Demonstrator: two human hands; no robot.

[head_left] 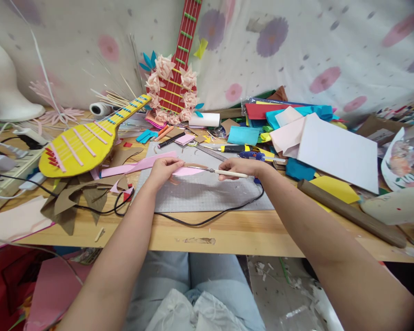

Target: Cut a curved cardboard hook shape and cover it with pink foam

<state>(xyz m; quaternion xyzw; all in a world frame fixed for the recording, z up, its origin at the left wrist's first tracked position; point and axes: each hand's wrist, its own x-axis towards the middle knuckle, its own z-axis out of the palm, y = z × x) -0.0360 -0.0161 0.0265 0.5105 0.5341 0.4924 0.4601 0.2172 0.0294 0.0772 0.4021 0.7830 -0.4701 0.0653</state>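
Note:
My left hand (pixel 166 171) pinches a pink paper piece (pixel 189 171) above the grey cutting mat (pixel 179 197). A thin brown edge shows just over the pink paper; I cannot tell if it is a separate piece. My right hand (pixel 238 168) is closed around scissors (pixel 232 174) with a pale handle, and their blades point left at the paper. A long pink paper strip (pixel 134 165) lies to the left, its end near my left wrist. Behind my right hand are a blue glue gun (pixel 253 156), a yellow-black utility knife (pixel 232 148) and a metal ruler (pixel 210 152).
On the left lies a yellow cardboard lute (pixel 77 149); a red flowered instrument (pixel 174 87) leans on the back curtain. A black cord (pixel 203 224) crosses the table front. At right are a white board (pixel 338 151), coloured papers and a brown roll (pixel 352 214).

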